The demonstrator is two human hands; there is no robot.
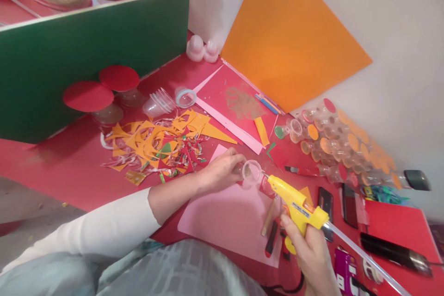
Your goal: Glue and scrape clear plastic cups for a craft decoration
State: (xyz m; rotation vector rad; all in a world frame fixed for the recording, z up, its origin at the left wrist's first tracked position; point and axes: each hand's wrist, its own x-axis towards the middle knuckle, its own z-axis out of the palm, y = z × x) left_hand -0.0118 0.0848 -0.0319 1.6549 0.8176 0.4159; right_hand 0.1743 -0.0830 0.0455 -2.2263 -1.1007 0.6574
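Observation:
My left hand is closed around a small clear plastic cup, its round rim turned toward the right. In my right hand is a yellow hot glue gun, with a long clear glue stick sticking out of its back. The gun's metal nozzle is at the cup's rim; whether it touches cannot be told. Below both hands lies a pink sheet on the red table.
Orange paper scraps heap at the left, near nested clear cups. Several joined cups with coloured discs stand at the right. A green board borders the back left. Phones and a black cylinder lie right.

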